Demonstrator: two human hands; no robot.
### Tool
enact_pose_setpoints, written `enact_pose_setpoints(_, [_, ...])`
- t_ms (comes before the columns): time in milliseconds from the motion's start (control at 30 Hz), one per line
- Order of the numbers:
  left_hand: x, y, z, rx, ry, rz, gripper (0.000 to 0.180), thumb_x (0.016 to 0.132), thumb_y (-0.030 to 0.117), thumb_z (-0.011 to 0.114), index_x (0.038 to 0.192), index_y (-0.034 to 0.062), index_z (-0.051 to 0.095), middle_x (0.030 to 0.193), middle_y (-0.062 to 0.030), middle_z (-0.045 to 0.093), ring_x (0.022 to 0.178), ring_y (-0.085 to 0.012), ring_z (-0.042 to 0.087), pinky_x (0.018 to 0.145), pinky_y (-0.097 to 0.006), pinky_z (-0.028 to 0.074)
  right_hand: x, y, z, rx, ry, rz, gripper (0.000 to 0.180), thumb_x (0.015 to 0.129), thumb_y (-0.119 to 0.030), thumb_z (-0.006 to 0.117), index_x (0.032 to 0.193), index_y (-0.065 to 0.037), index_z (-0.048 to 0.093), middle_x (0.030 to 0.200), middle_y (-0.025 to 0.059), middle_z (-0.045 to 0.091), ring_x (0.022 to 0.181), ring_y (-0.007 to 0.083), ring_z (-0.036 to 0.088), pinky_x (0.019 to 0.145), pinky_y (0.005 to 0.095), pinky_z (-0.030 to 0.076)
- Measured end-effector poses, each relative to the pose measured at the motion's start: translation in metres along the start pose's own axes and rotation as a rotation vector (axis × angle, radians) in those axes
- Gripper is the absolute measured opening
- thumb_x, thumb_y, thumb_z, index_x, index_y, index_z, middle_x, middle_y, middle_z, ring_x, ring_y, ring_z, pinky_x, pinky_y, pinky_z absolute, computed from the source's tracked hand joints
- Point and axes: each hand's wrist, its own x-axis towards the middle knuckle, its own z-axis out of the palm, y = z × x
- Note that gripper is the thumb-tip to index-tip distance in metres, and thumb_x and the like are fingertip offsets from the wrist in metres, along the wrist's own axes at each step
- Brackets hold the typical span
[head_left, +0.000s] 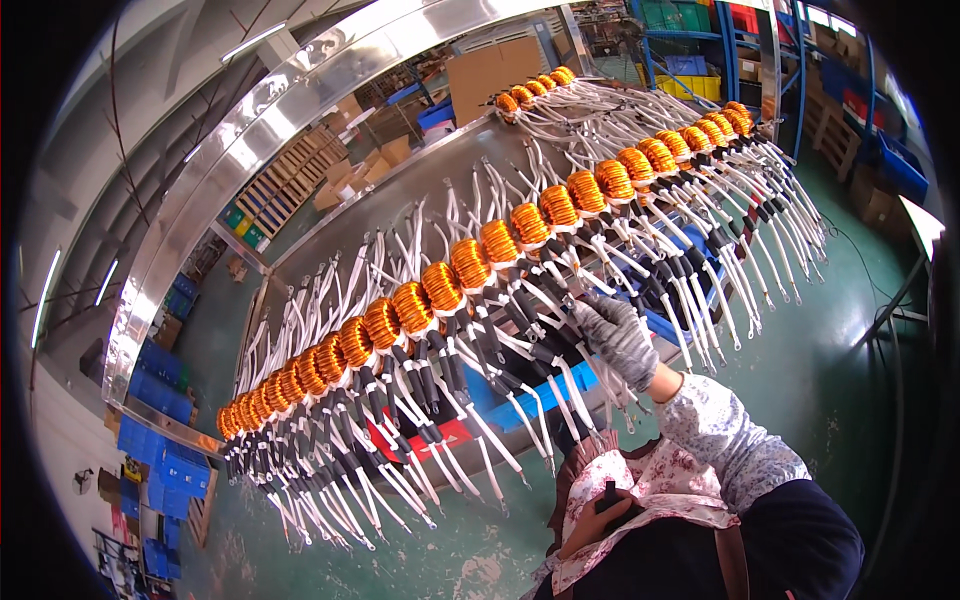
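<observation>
My right hand (617,338), in a grey knit glove, reaches in under the row of copper-wound toroidal coils (471,263). Its fingers are bent together among white leads with black sleeves (520,308); what they pinch is hidden by the clutter. Low in front of my body, my left hand (592,525) is closed round a small black object (609,496) whose kind I cannot make out. The coils stand side by side in a long slanting line, their leads hanging over the near edge with metal terminals at the tips.
More coils (535,88) lie at the far end of the metal table (330,245). A shiny metal frame (240,140) rises over it. Blue bins (530,402) and a red one (425,438) sit below the hanging leads. Blue shelving (690,50) stands at the back right.
</observation>
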Motion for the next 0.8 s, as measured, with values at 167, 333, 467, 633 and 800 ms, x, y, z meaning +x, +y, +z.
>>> enact_pose_setpoints(167, [-0.002,0.003,0.007,0.078,0.034,-0.006,0.019,0.084,0.016,0.062,0.097,0.0020,0.060,0.089,-0.0040,0.063,0.082,-0.0110,0.059,0.077,-0.024,0.045,0.020,0.027,0.003,-0.148,0.147,-0.017,0.021,0.090,-0.025,0.054,0.096,-0.004,0.055,0.070,0.0055,0.056,0.059,0.0176,0.051,0.052,0.0280,0.040])
enact_pose_setpoints(333, [-0.010,0.003,0.003,0.108,0.068,0.006,0.017,0.084,0.016,0.062,0.095,0.0022,0.061,0.088,-0.0039,0.063,0.082,-0.0111,0.059,0.077,-0.024,0.045,0.010,0.024,0.000,-0.751,0.212,-0.332,0.034,0.090,-0.028,0.048,0.114,-0.004,0.051,0.076,0.0217,0.061,0.071,0.0371,0.060,0.062,0.0422,0.046])
enact_pose_setpoints(467, [-0.010,0.002,0.003,0.134,0.073,0.008,0.016,0.085,0.015,0.061,0.095,0.0024,0.060,0.090,-0.0035,0.063,0.083,-0.0107,0.058,0.078,-0.024,0.045,0.018,-0.002,0.006,0.510,-0.110,0.422,0.019,0.091,-0.023,0.047,0.081,-0.008,0.054,0.054,-0.0079,0.035,0.040,0.0049,0.033,0.037,0.0202,0.028])
enact_pose_setpoints(633, [-0.009,0.008,0.008,0.274,0.010,0.064,0.016,0.085,0.012,0.060,0.097,0.0017,0.060,0.093,-0.0033,0.062,0.087,-0.0106,0.057,0.082,-0.024,0.043,0.035,0.031,-0.011,1.201,-0.445,0.599,0.014,0.091,-0.021,0.047,0.086,-0.009,0.053,0.055,-0.0064,0.037,0.042,0.0044,0.036,0.040,0.0203,0.032])
enact_pose_setpoints(800, [-0.010,0.004,0.007,0.192,-0.022,0.063,0.016,0.084,0.011,0.062,0.097,0.0017,0.061,0.094,-0.0031,0.062,0.088,-0.0110,0.056,0.083,-0.024,0.042,0.013,0.019,0.010,0.345,-0.017,0.095,0.017,0.089,-0.024,0.055,0.093,-0.007,0.055,0.063,-0.0037,0.046,0.051,0.0050,0.040,0.044,0.0201,0.033])
